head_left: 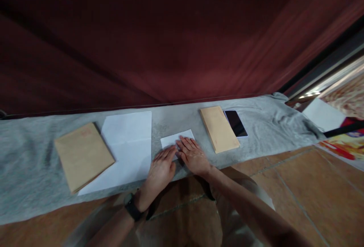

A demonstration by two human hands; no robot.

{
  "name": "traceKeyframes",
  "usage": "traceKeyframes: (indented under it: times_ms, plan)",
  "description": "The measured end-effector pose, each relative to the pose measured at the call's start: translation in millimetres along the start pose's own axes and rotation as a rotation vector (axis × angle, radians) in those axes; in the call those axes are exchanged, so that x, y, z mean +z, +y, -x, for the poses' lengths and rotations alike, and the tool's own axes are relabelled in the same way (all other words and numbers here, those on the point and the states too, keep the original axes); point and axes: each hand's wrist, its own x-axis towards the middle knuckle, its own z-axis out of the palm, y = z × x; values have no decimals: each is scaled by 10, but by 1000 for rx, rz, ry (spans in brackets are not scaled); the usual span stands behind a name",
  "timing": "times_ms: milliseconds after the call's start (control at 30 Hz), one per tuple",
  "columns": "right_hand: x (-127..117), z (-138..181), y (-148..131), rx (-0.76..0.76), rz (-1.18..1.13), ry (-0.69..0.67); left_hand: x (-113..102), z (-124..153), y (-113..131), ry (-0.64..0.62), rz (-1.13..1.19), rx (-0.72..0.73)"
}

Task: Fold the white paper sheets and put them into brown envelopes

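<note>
A small folded white paper (174, 139) lies on the grey cloth (28, 171) in front of me. My left hand (160, 169) rests flat at its near edge, fingers stretched out and touching the paper. My right hand (192, 155) lies flat on the paper's near right part, fingers spread. Neither hand grips anything. A black watch sits on my left wrist.
Left of the hands lies a large white sheet (127, 144) with a brown envelope (83, 156) partly on it. To the right lie a second brown envelope (219, 128) and a dark phone (236, 123). A dark red curtain hangs behind; tiled floor is near me.
</note>
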Motion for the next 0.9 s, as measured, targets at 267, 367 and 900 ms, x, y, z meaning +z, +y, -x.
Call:
traceKeyframes:
  times_ms: [267, 367, 900]
  plan:
    - [140, -5, -35, 29, 88, -38, 352, -121, 138, 64, -86, -94]
    - [151, -3, -5, 47, 87, -3, 406, -110, 82, 83, -108, -128]
    - [49, 112, 230, 234, 23, 164, 254, -4, -59, 147, -121, -231]
